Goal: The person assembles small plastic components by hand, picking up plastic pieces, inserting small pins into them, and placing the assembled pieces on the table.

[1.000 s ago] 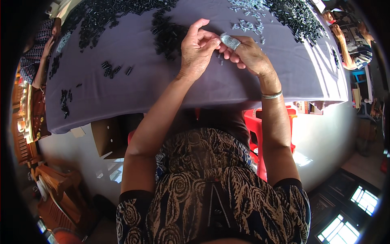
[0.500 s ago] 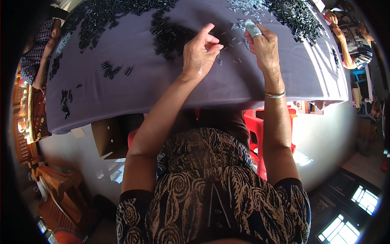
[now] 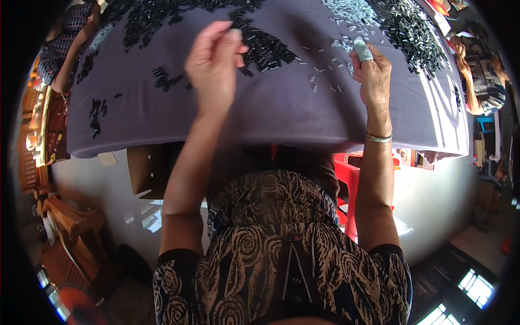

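My left hand (image 3: 212, 67) is raised over the left middle of the cloth, beside a heap of small black tube-like pieces (image 3: 268, 49). Motion blurs its bent fingers, so any grip is unclear. My right hand (image 3: 376, 76) is closed near small clear, silvery pieces (image 3: 342, 42), its fingers curled under. A pale green-grey wrap (image 3: 362, 50) covers its thumb. What those fingers hold, if anything, is hidden. Loose clear pieces (image 3: 319, 69) lie scattered between the two hands on the purple-grey tablecloth (image 3: 287, 111).
More black pieces (image 3: 414, 40) are heaped at the far right, with small clusters (image 3: 97, 115) at the left. Other people's arms (image 3: 470, 81) rest near the table's right and left edges. A red plastic stool (image 3: 351, 181) stands below, and a cardboard box (image 3: 143, 170) is under the table.
My left hand has swung left, away from my right hand and over the black pieces. My right hand stays closed by the clear pieces. The whole view has shifted slightly.
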Motion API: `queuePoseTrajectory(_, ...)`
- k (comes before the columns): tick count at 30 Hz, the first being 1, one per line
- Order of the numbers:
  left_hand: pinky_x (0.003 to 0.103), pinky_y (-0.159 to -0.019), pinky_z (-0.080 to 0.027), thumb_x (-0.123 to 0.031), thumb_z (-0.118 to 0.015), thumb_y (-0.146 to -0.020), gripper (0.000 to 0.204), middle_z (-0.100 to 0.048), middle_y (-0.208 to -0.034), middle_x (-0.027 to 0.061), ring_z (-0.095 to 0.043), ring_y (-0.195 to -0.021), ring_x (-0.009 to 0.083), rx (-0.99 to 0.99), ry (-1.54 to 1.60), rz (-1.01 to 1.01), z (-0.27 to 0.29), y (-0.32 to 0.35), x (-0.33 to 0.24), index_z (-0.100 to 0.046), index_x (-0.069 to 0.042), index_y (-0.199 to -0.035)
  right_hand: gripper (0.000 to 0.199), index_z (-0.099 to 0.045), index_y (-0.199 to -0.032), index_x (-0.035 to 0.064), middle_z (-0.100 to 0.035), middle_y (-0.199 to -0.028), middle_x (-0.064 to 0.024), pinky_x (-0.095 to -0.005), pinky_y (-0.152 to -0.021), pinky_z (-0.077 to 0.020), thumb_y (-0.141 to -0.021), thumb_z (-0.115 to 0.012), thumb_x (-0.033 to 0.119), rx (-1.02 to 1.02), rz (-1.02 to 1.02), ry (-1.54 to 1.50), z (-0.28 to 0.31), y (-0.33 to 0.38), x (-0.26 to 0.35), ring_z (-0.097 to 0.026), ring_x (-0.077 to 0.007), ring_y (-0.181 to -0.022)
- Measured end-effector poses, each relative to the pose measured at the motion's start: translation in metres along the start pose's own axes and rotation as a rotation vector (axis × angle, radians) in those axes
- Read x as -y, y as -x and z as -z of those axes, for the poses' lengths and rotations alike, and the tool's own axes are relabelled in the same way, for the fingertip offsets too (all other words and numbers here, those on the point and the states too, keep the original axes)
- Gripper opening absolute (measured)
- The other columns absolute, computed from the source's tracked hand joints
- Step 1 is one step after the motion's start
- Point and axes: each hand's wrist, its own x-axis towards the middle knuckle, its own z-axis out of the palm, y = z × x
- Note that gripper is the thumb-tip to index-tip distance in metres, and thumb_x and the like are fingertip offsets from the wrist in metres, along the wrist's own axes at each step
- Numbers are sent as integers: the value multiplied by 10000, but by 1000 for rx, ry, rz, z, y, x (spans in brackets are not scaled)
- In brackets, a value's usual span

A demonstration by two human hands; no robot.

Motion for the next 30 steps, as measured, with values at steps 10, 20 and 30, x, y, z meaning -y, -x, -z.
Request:
queuePoseTrajectory(10,209,-506,-410,-91,-588,-897,140,-580,-731,29,-528,-600,83,-83,-205,281,76,36,-21,-622,5,-993,155,-623,-839,30,-548,-628,33,-205,-496,-368,-896,-588,169,381,125,304,-41,17,4,-445,-30,-542)
queuePoseTrajectory(20,188,-518,-414,-95,-612,-875,113,-587,-757,2,-547,-619,66,-28,-235,305,80,46,-4,-634,-37,-970,174,-629,-932,35,-640,-820,-83,-278,-665,-487,-767,-636,-19,488,430,476,-70,17,2,-618,-164,-727)
queuePoseTrajectory(30,184,-518,-412,-73,-601,-882,118,-575,-746,4,-532,-608,61,-36,-260,287,77,49,-1,-633,-7,-975,178,-604,-845,59,-562,-882,-77,-378,-717,-498,-680,-627,-6,663,831,866,-103,16,4,-582,-278,-860)
